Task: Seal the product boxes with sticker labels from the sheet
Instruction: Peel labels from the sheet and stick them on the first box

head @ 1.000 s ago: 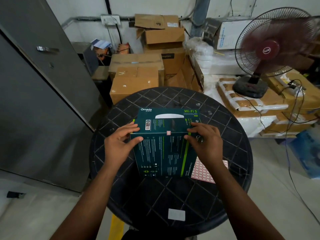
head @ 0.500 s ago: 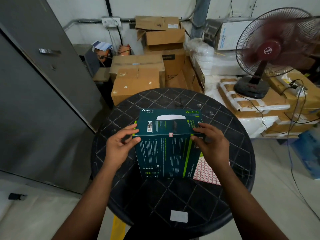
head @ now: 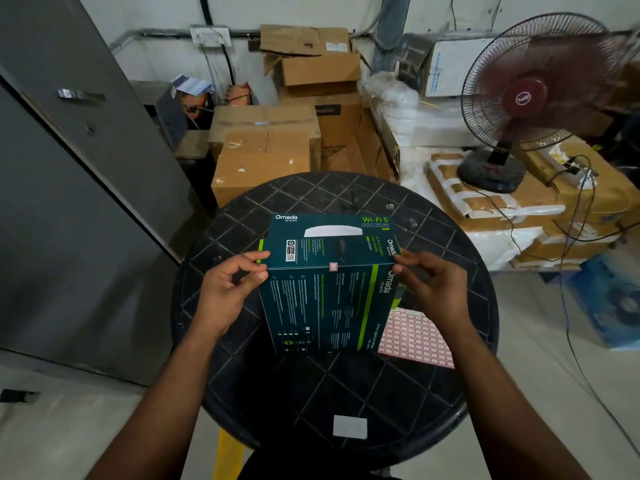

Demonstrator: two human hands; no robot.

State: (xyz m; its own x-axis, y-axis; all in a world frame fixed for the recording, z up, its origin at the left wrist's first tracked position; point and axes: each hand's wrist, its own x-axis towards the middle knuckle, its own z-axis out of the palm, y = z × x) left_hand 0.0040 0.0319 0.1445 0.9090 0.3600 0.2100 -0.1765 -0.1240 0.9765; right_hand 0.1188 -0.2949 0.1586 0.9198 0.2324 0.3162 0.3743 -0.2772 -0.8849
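Centre frame, on a round black lattice table [head: 311, 403], left hand [head: 225, 292] and right hand [head: 433, 289] pinch the dark teal product box [head: 322, 299] by its upper corners. A small sticker label [head: 333, 267] already bridges its flap edge, so this seal looks done; next comes another from the red-bordered sticker sheet [head: 415, 337] lower right.

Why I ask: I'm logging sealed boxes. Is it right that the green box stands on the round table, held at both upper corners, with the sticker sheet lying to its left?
Not quite: the head view shows the sticker sheet lying to the right of the green box, partly behind it. The rest holds: the box stands on the round table, with the left hand and right hand at its upper corners.
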